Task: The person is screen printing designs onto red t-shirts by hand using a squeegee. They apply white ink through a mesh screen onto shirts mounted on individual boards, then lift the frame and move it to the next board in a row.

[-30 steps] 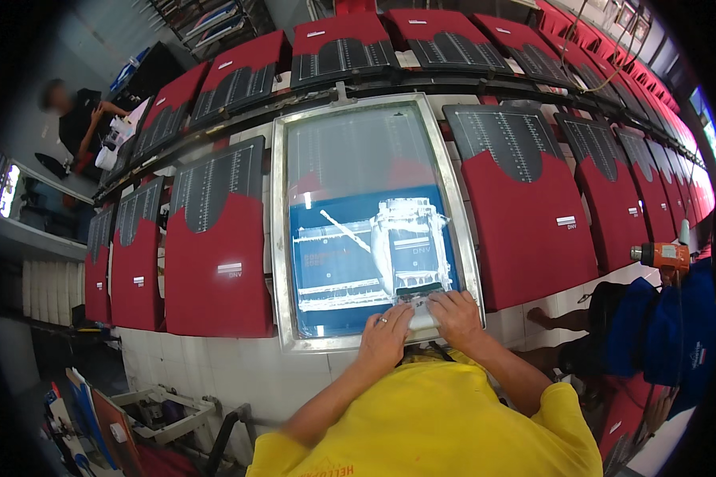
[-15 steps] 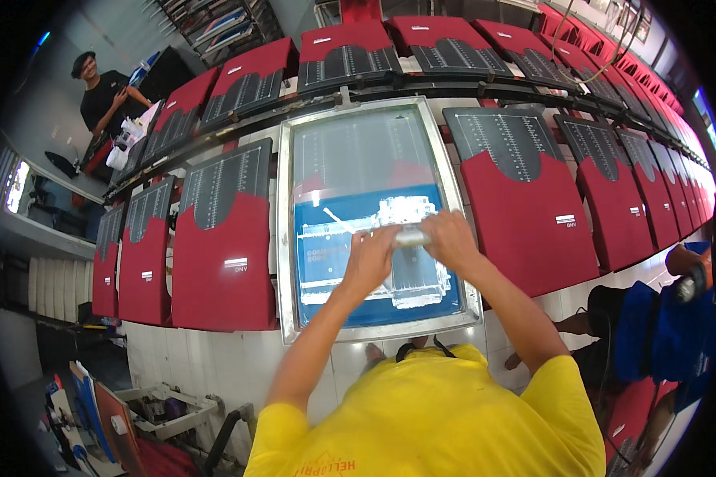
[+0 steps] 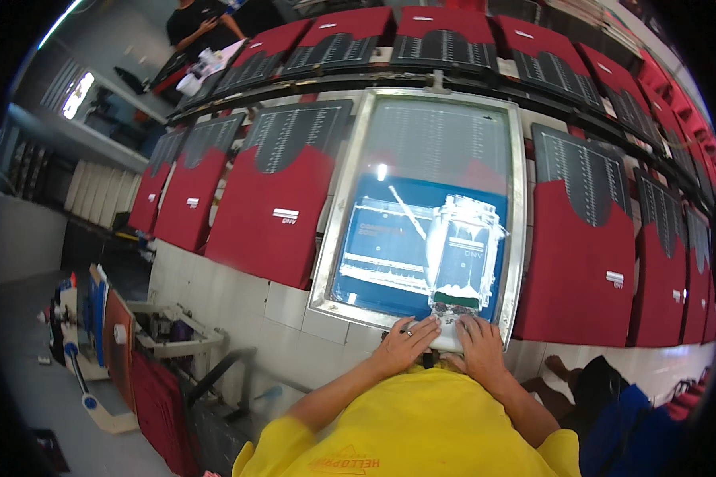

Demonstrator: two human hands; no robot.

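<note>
A silver-framed printing screen [image 3: 519,215] lies over a black shirt board in front of me. Its nearer half is blue, and thick white ink [image 3: 470,208] lies in smears around a rectangular patch at the right. At the near end of that patch is a squeegee [image 3: 447,334] with a green blade edge and a pale, ink-stained handle. My left hand [image 3: 408,345], with a ring on one finger, is closed on the handle's left side. On its right side, my right hand [image 3: 480,348] grips it too. Both hands are at the frame's near edge.
Red shirts [image 3: 274,215] on black marked boards line both sides of the screen and a far row behind a dark rail. A person [image 3: 203,24] stands at the far left. Another person in blue [image 3: 624,425] is at the near right. A pale metal stand [image 3: 175,334] is at the left.
My hands have drawn the squeegee toward me, from the middle of the patch to its near end. The view has shifted, putting the screen further right in the picture.
</note>
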